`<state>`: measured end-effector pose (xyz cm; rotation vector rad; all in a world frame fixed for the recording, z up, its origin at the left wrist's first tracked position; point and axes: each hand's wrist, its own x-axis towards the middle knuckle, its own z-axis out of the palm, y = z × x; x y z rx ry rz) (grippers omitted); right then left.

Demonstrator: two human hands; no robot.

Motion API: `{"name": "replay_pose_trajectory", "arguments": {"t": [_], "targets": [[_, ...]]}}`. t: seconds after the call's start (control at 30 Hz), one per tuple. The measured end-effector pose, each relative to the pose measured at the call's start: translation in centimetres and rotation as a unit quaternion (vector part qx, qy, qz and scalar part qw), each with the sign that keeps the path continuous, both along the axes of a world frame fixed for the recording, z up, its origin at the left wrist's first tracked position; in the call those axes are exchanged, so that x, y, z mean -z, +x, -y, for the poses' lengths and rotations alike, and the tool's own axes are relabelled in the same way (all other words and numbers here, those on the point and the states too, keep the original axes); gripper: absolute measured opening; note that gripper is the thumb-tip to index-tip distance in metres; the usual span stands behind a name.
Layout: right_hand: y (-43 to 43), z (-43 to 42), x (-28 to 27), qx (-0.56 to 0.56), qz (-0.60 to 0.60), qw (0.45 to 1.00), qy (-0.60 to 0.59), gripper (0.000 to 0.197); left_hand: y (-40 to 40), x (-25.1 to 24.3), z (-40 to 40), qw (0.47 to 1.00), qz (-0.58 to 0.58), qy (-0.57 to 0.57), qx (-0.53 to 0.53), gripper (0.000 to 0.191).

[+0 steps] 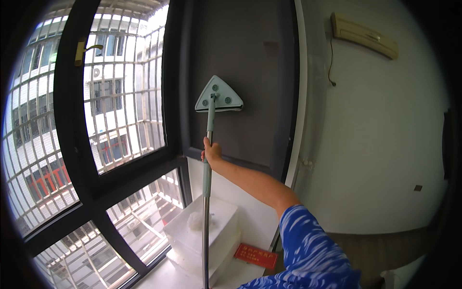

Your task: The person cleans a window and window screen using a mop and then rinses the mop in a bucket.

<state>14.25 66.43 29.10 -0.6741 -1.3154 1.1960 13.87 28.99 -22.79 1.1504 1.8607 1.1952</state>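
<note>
My right hand (212, 152) is closed around the metal pole (206, 216) of a triangular flat mop, near the upper end of its pale green grip sleeve. The mop's pale green triangular head (221, 94) lies against a dark grey panel (249, 72) in a dark frame, with its joint and round knobs facing me. The pole runs down to the bottom edge of the picture. A tiny bit of skin shows beside the pole at that edge, too little to tell how my left hand is placed.
Dark-framed windows (92, 188) with a brass handle (80, 52) stand at left, with metal bars outside. Below are a white stepped block (220, 213) holding a crumpled clear bag (196, 220) and a red sign (256, 255) bearing writing. An air conditioner (364, 35) hangs on the right wall.
</note>
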Motion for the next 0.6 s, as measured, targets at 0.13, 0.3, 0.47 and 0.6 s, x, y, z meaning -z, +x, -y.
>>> {"name": "replay_pose_trajectory", "arguments": {"t": [0.13,0.3,0.47,0.6], "targets": [[1.7,1.6,4.1,0.011,-0.005,1.000,-0.006,0.042,0.7,-1.4,3.7,0.998,-0.026,-0.046,-0.033,0.038],[6.3,6.3,0.5,0.006,-0.062,0.991,0.119,0.040,0.7,-3.9,2.5,0.995,-0.081,0.020,-0.053,0.031],[10.8,8.7,-5.9,0.050,-0.074,0.993,0.075,0.036,0.5,-8.4,-0.4,0.994,-0.082,0.060,-0.039,0.030],[14.6,8.0,-4.7,0.052,-0.068,0.996,0.030,0.035,1.4,-10.1,0.8,0.997,-0.053,0.050,-0.027,0.028]]}}
